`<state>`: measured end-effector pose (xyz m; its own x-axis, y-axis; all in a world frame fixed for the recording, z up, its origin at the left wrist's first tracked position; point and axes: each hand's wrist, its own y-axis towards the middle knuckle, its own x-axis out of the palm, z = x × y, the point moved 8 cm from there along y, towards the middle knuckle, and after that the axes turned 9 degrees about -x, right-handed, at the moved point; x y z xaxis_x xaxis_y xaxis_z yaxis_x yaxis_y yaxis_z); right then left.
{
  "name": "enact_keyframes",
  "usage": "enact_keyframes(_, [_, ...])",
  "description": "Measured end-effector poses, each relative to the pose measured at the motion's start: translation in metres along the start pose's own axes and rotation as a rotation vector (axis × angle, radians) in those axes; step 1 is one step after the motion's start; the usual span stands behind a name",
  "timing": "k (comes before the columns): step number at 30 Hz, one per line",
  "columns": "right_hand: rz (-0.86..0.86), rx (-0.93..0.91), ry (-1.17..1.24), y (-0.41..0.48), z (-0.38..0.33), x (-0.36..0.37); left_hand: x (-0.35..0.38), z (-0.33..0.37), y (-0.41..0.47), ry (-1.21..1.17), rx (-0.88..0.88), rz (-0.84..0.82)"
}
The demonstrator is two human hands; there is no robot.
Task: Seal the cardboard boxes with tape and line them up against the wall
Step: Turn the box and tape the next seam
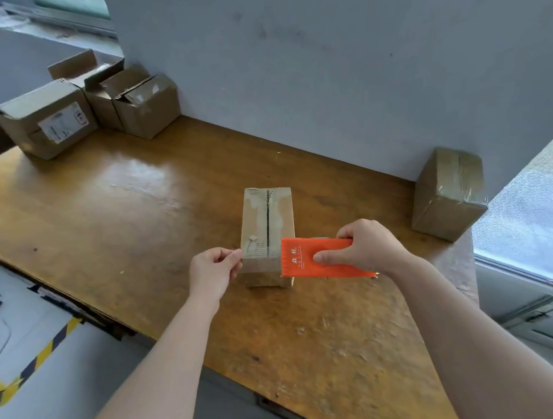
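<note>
A small cardboard box (266, 224) stands on the wooden table (123, 206), its top flaps closed with a dark seam down the middle. My right hand (358, 248) grips an orange tape dispenser (312, 260) held over the box's near right corner. My left hand (214, 268) pinches something thin, apparently the clear tape's end, at the box's near left corner. A taped box (447, 193) sits against the wall (337, 57) at the right.
Several cardboard boxes, some with open flaps (144, 103) and one with a shipping label (46, 118), cluster at the table's far left by the wall. The table's near edge drops to a floor with yellow-black tape (34, 361). A window (537, 214) lies to the right.
</note>
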<state>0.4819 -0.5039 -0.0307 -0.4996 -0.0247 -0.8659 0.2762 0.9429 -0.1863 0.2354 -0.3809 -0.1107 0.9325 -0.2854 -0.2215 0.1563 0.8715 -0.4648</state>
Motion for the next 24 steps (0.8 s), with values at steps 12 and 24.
enact_keyframes(12, [-0.003, 0.025, 0.086, 0.001, 0.005, 0.004, 0.004, 0.003, 0.006, 0.071, 0.077, 0.014])
enact_keyframes(24, [-0.014, 0.052, 0.121, 0.007, 0.011, 0.012, 0.005, -0.002, 0.010, 0.091, 0.082, 0.003])
